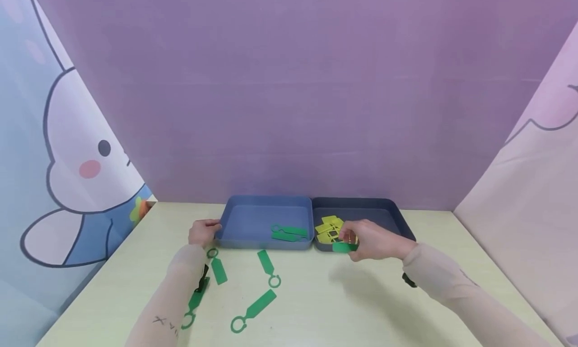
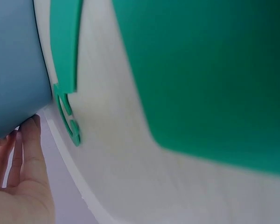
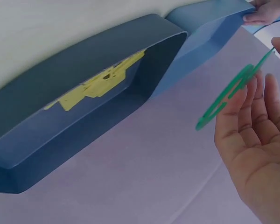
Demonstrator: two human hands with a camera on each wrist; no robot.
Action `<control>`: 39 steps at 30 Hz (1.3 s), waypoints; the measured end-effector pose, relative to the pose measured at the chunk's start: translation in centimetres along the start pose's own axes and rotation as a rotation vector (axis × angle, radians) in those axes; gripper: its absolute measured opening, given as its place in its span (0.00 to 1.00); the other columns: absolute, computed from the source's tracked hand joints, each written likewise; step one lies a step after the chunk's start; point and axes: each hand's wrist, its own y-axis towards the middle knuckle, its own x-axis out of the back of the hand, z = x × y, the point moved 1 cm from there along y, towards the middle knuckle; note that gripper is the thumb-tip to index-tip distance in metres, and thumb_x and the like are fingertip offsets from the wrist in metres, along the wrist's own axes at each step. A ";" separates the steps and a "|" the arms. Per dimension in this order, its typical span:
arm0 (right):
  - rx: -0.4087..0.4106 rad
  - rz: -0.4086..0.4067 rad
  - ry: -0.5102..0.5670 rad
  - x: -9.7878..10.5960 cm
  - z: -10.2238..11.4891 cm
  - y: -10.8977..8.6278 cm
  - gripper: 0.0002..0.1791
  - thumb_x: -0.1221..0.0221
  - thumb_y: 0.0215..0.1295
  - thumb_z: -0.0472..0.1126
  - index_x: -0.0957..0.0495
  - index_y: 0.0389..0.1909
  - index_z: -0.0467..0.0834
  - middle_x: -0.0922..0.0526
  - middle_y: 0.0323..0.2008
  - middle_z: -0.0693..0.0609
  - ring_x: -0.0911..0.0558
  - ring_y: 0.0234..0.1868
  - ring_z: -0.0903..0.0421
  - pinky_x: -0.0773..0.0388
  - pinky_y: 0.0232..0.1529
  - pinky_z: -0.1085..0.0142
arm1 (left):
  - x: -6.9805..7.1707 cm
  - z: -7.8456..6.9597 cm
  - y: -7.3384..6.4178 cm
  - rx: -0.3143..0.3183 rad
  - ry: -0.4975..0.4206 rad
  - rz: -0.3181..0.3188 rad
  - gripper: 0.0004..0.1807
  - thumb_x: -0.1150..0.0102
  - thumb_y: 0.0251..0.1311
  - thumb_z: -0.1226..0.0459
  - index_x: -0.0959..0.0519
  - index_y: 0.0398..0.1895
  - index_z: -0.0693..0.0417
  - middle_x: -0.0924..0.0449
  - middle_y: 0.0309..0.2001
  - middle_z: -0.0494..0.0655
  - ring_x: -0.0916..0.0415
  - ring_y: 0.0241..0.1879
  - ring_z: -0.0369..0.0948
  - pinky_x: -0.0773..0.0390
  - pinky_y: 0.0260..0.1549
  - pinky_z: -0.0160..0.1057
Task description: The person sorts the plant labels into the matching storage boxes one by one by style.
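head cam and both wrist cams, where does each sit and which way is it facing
Head: on the head, facing forward and down at the blue tray, navy tray and loose green tags; left hand, right hand and sleeves show.
Left wrist: on that wrist, facing the blue tray past loose green tags; only the left hand shows.
Right wrist: on that wrist, facing the right hand's pinched green tag and the trays; both hands show.
Head and right wrist share the yellow pieces in the navy tray.

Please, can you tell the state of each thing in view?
Left hand: gripping light blue tray.
Right hand: pinching raised green tag.
Light blue tray: upright, holding green tags.
Dark tray: upright, holding yellow pieces.
Yellow pieces: overlapping.
Four green tags on the table: flat, apart.
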 end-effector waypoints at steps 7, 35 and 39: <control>0.019 0.036 0.000 0.2 0.6 0.9 0.17 0.35 0.46 0.35 0.22 0.40 0.48 0.23 0.33 0.60 0.26 0.33 0.61 0.25 0.34 0.69 | 0.0 -0.5 -0.3 0.015 -0.001 -0.006 0.18 0.49 0.62 0.61 0.24 0.53 0.58 0.28 0.56 0.60 0.30 0.55 0.55 0.29 0.52 0.50; 0.028 0.028 0.096 -0.4 2.8 9.8 0.16 0.37 0.53 0.36 0.22 0.45 0.47 0.22 0.43 0.55 0.23 0.42 0.57 0.24 0.41 0.64 | 0.3 -0.5 -0.3 0.010 0.010 -0.009 0.18 0.48 0.61 0.61 0.23 0.52 0.59 0.26 0.55 0.60 0.29 0.54 0.55 0.29 0.52 0.51; 0.017 0.012 0.105 -1.0 2.8 11.1 0.16 0.37 0.54 0.37 0.21 0.45 0.48 0.21 0.43 0.55 0.24 0.40 0.60 0.24 0.40 0.66 | 0.0 -0.2 0.0 0.016 0.008 -0.009 0.18 0.48 0.61 0.61 0.23 0.52 0.59 0.26 0.55 0.59 0.29 0.54 0.55 0.29 0.52 0.50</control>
